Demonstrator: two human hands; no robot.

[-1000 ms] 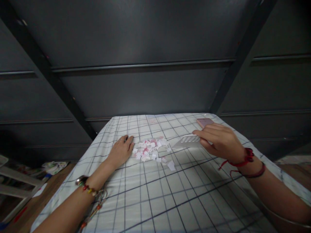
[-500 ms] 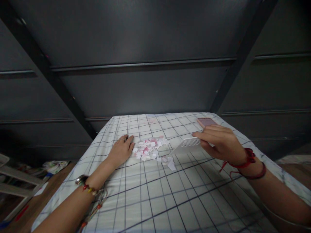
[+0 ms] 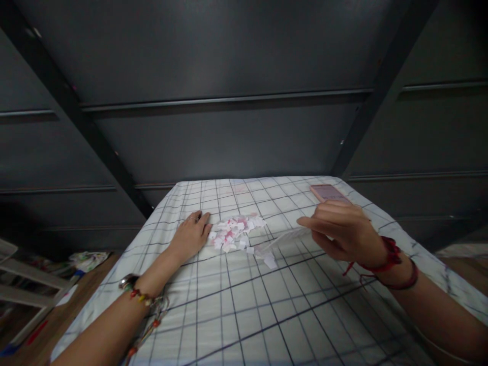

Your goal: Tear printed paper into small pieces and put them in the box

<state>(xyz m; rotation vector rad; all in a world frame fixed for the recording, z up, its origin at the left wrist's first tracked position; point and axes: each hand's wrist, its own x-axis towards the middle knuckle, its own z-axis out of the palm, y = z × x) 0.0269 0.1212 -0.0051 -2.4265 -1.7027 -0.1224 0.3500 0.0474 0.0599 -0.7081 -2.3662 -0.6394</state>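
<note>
My left hand [image 3: 192, 234] lies flat on the checked cloth, fingers apart, its fingertips beside a loose heap of small white and pink paper scraps [image 3: 232, 233]. Between thumb and fingers, my right hand [image 3: 339, 229] grips a thin white flat scraper [image 3: 287, 237] with slots near its held end. It is tilted low, and its far edge meets a few stray scraps at the heap's right side. Motion blurs the scraper, so its exact contact with them is hard to make out. One white scrap [image 3: 270, 261] lies just in front of that edge.
A pink phone [image 3: 328, 192] lies at the back right of the table [image 3: 244, 315], just behind my right hand. Dark grey panels [image 3: 229, 142] rise behind the table. On the left stands a pale chair-like frame [image 3: 28, 297] on the wooden floor.
The scraper has tipped flatter and its far edge has shifted left and down onto the stray scraps. My right hand has lowered slightly; my left hand stays in place.
</note>
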